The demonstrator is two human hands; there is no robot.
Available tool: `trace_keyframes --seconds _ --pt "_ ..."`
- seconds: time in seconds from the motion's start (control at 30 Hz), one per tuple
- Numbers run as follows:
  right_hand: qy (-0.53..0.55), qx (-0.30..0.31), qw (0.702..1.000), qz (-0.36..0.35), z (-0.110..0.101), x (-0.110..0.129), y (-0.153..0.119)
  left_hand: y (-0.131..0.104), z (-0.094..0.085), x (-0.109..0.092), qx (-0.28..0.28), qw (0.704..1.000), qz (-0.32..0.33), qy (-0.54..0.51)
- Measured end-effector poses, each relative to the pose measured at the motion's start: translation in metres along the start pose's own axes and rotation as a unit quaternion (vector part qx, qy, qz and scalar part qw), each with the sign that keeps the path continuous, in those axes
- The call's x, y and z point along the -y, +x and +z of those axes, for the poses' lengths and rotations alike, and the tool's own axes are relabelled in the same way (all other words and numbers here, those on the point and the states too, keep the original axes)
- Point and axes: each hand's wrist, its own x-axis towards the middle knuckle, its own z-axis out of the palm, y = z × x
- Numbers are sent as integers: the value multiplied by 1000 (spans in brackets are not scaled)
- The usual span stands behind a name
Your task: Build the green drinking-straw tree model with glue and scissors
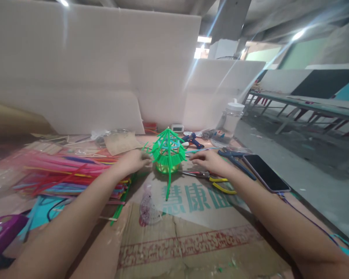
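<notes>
A small green model [169, 153] with a pointed roof, built from thin fuzzy-looking strips, stands upright on the cardboard in front of me. One long green strip hangs from its top down over the front. My left hand [133, 161] is just left of the model, fingers stretched toward it and slightly apart. On the other side, my right hand [208, 159] reaches in with thumb and fingers parted, close to the roof's edge. Nothing shows in either hand. Yellow-handled scissors or pliers [208, 176] lie below my right hand.
Bundled coloured strips [72, 172] lie left, near a purple tool [7, 232]. A glue gun [193, 140] is behind the model. Dark-handled pliers [235, 161], a phone [266, 172] with a cable and a clear bottle [228, 124] are right. A protractor [149, 209] lies on the cardboard [203, 248].
</notes>
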Motion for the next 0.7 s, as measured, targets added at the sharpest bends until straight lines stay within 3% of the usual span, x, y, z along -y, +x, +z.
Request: trace_keyframes --seconds 0.1,0.17,0.23,0.3,0.4,0.57,0.7 --pt "-48 1 999 -2 -26 -8 -18 -18 -23 -17 -14 999 -10 27" --pt "-79 28 997 0 -40 -13 -32 -28 -33 -32 -52 997 4 54" --pt "-117 77 990 7 -50 -19 -45 -34 -35 -43 -129 990 7 62" --pt "-149 131 980 2 -57 -27 -55 -34 -32 -50 -170 984 19 47" --pt "-161 186 969 -20 -60 -38 -63 -30 -21 -50 -147 989 35 -4" --pt "-198 204 958 -33 -52 -45 -64 -24 -4 -45 -157 987 15 3" --pt "-237 181 953 -46 -44 -47 -64 -20 5 -44 -165 986 19 -16"
